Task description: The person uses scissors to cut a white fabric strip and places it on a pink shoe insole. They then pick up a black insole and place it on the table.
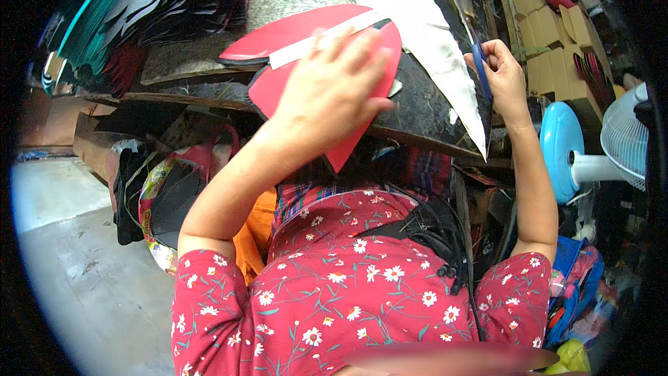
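Note:
My left hand (330,80), slightly blurred, lies flat with its fingers stretched over glossy red cut pieces (292,31) at the bench's near edge. A narrow white strip (285,56) runs across the red pieces and passes partly under my fingers. Black shows along some of their edges. At the right side of the bench, my right hand (504,80) is closed round the blue handles of a pair of scissors (479,66), whose blades point away from me. Between the two hands spreads a ragged white sheet of material (424,28), its pointed end hanging past the near edge.
Stacks of dark and teal-edged cut sheets (167,3) stand at the far left of the worn bench (435,101). To the right are cardboard boxes (557,63) and a blue-and-white fan (560,146). A bag with dark pieces (174,195) sits below the bench at left.

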### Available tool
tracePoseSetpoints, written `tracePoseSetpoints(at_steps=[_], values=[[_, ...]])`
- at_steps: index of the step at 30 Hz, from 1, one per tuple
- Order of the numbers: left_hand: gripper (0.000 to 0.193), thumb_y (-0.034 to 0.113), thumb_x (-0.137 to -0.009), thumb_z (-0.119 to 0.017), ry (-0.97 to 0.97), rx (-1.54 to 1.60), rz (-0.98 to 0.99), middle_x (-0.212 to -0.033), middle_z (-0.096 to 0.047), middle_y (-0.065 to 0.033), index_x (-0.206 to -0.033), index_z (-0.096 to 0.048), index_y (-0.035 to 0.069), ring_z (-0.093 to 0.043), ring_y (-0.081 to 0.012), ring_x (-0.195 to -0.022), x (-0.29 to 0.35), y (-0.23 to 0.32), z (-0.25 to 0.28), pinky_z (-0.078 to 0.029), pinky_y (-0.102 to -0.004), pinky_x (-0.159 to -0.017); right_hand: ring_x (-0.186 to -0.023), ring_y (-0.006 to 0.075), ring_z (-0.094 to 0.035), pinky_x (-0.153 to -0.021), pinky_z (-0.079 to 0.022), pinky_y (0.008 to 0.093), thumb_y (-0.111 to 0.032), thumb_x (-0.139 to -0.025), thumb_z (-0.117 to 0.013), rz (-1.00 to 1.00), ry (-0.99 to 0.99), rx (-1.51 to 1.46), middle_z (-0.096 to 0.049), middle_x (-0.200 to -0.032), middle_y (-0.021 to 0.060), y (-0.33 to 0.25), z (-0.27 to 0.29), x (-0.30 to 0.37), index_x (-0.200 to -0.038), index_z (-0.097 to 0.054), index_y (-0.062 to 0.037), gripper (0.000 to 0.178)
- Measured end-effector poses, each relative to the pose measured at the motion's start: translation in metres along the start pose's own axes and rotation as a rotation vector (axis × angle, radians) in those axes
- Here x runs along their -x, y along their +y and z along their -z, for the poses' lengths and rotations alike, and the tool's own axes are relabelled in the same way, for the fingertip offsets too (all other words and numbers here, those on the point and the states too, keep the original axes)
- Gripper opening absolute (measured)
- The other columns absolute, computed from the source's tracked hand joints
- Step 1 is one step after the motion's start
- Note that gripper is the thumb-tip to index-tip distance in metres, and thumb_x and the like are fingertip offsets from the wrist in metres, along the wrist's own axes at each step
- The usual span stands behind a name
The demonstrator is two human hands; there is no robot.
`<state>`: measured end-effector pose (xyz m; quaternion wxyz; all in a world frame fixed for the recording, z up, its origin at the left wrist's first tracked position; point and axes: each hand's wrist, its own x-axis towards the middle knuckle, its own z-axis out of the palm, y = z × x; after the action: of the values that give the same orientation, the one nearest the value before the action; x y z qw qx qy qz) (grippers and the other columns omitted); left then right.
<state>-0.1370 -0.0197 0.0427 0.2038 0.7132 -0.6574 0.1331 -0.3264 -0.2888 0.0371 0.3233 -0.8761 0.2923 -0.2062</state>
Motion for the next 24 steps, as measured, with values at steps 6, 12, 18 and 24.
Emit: tracePoseSetpoints(at_steps=[6, 12, 18, 24], values=[[0.067, 0.053, -0.092, -0.058, -0.073, -0.140, 0.139, -0.152, -0.043, -0.0151, -0.146, -0.049, 0.016, -0.035, -0.0339, -0.144, 0.025, -0.018, -0.012, -0.022, -0.0568, -0.118, -0.078, 0.0358, -0.069, -0.069, -0.051, 0.0452, -0.047, -0.073, -0.083, -0.072, -0.016, 0.490, -0.069, -0.084, 0.0133, -0.027, 0.023, 0.048, -0.103, -0.057, -0.0098, 0.055], [0.065, 0.052, -0.097, -0.052, -0.042, -0.208, 0.166, -0.153, -0.042, -0.0153, -0.148, -0.046, 0.014, -0.035, -0.0336, -0.144, 0.012, -0.036, -0.025, -0.024, -0.0552, -0.118, -0.065, 0.0204, -0.064, -0.062, -0.048, 0.0357, -0.033, -0.073, -0.087, -0.206, -0.073, 0.317, -0.066, -0.076, 0.0079, -0.013, 0.026, 0.093, -0.100, -0.055, -0.0080, 0.048], [0.062, 0.057, -0.099, -0.045, 0.015, -0.266, 0.202, -0.146, -0.049, -0.0181, -0.142, -0.052, 0.013, -0.042, -0.0384, -0.139, -0.016, -0.068, -0.050, -0.030, -0.0622, -0.111, -0.062, 0.0043, -0.052, -0.053, -0.040, 0.0192, -0.008, -0.079, -0.081, -0.367, -0.073, -0.267, -0.060, -0.072, 0.0000, 0.015, 0.024, 0.100, -0.100, -0.052, -0.0039, 0.036], [0.058, 0.054, -0.100, -0.043, -0.089, -0.358, 0.271, -0.151, -0.044, -0.0165, -0.145, -0.048, 0.017, -0.043, -0.0411, -0.137, -0.046, -0.096, -0.054, -0.037, -0.0621, -0.108, -0.061, 0.0042, -0.052, -0.053, -0.040, 0.0199, -0.002, -0.082, -0.073, -0.252, -0.088, -0.325, -0.058, -0.074, -0.0007, 0.015, 0.028, 0.115, -0.104, -0.051, -0.0035, 0.031]])
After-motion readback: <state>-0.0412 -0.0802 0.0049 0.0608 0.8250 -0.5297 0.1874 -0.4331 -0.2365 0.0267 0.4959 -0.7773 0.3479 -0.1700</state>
